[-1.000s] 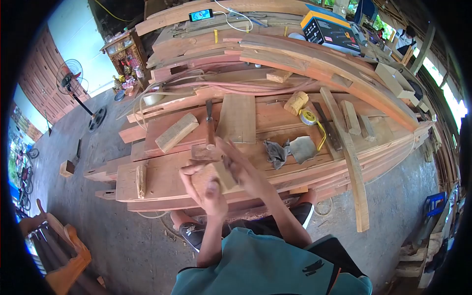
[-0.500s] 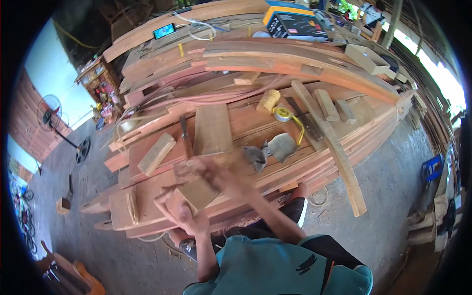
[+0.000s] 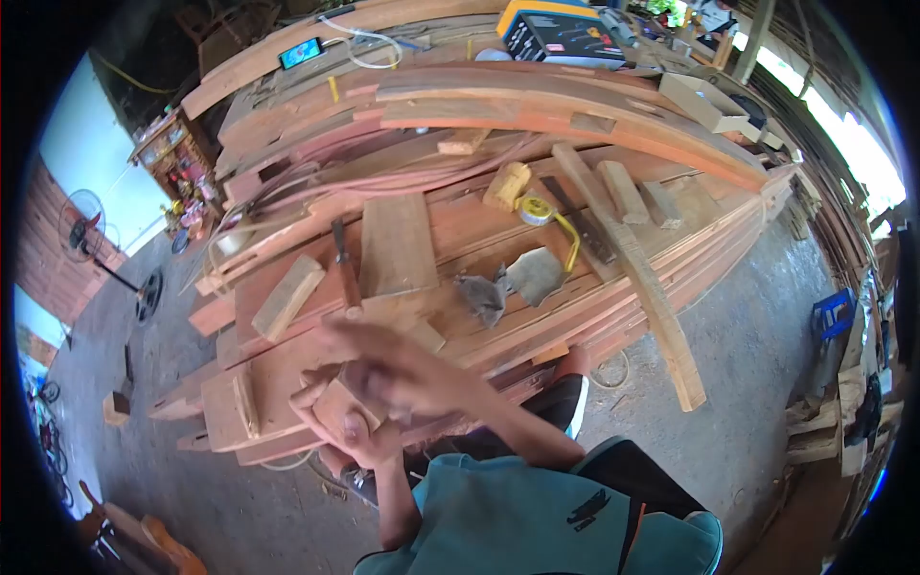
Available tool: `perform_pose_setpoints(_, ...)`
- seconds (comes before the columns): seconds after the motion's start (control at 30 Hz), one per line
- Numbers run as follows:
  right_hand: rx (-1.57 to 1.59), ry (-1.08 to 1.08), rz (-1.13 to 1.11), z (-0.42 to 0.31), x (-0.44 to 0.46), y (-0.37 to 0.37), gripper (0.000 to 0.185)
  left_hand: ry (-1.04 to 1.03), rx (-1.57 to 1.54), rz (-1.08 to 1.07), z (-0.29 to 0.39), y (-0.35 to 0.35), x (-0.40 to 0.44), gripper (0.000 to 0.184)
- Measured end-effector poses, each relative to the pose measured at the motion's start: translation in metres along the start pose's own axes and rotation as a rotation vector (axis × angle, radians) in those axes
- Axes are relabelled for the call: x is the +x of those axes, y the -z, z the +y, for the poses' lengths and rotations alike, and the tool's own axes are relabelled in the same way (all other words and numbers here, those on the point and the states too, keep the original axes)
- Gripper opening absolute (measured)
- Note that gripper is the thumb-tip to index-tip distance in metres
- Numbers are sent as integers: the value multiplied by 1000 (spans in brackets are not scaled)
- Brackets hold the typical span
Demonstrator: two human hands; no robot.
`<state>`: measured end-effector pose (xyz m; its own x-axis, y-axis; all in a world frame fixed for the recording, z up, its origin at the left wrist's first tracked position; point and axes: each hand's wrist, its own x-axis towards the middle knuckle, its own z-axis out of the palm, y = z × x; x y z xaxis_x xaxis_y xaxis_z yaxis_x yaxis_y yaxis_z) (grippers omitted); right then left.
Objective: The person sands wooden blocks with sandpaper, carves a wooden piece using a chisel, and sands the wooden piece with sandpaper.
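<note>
My left hand [image 3: 362, 439] is closed around a short wooden block [image 3: 345, 407], thumb on its near face, above the front of the stacked planks [image 3: 297, 407]. Passing across the block's top right is my right hand [image 3: 407, 369], smeared by motion; whether it holds anything cannot be made out. Beyond the hands lie a chisel [image 3: 346, 264] with a wooden handle and a wide flat board [image 3: 396, 244]. Right of these are a crumpled grey piece [image 3: 482, 299] and a pale sheet like sandpaper [image 3: 535, 276]. A wood offcut [image 3: 289, 297] rests to the left.
A yellow tape measure [image 3: 537, 211] lies near a yellowish block [image 3: 507, 186]. One long wooden strip [image 3: 661, 326] overhangs the stack's right edge. At the back are a phone [image 3: 301, 54] and a tool box [image 3: 561, 36]. A standing fan [image 3: 91, 235] is at left.
My right hand has swept from beyond the block back toward me and over it. The block has turned slightly in my left hand. The whole view has shifted a little.
</note>
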<state>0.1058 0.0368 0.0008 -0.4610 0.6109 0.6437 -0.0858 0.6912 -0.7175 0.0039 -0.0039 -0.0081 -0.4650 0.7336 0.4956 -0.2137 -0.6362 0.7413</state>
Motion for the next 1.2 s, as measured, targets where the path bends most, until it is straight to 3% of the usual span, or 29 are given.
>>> perform_pose_setpoints(0.07, 599, -345, 128, 58, -26, -8, 50, -12, -9, 102, -9, 13, 6, 53)
perform_pose_setpoints(0.17, -221, -417, -15, 69, -31, 4, 51, -16, 57, 101, -9, 19, 10, 52)
perform_pose_setpoints(0.27, -125, 11, 92, -21, 8, -13, 47, 8, -44, -12, -1, 6, 2, 51)
perform_pose_setpoints(0.4, -149, -205, 10, 60, -16, -1, 51, -17, 15, 107, -3, 17, 5, 49)
perform_pose_setpoints(0.5, -171, -555, -118, 74, -29, 5, 51, -11, -28, 163, -9, 24, 10, 49)
perform_pose_setpoints(0.6, -114, -51, 9, -7, 4, -14, 47, 11, -14, 77, 4, 7, 4, 47)
perform_pose_setpoints(0.7, 302, -437, -89, 23, -4, -9, 46, -10, -23, 107, -6, 16, 1, 46)
perform_pose_setpoints(0.73, 69, -263, -23, 67, -18, -5, 50, -23, -31, 140, -10, 20, 4, 46)
perform_pose_setpoints(0.8, -36, -485, -78, 60, -19, 5, 52, 3, -30, 141, -9, 28, 8, 46)
perform_pose_setpoints(0.87, -194, -405, -58, 46, -14, 4, 51, -11, -48, 65, -6, 21, 7, 47)
perform_pose_setpoints(0.9, -294, -216, -18, 16, -8, -7, 49, -16, -59, 29, -5, 15, 6, 47)
perform_pose_setpoints(0.97, -205, -151, -15, 3, -7, -10, 47, -21, -29, 16, 1, 5, 3, 48)
perform_pose_setpoints(1.0, -16, -272, -42, 9, -9, -6, 47, -40, 1, 12, -3, 8, 3, 45)
perform_pose_setpoints(1.13, 103, -557, 19, 82, -40, 0, 48, -14, 46, 68, -5, 18, 2, 50)
perform_pose_setpoints(1.2, 33, -453, 49, 69, -33, 1, 48, -31, 25, 28, -5, 12, 4, 51)
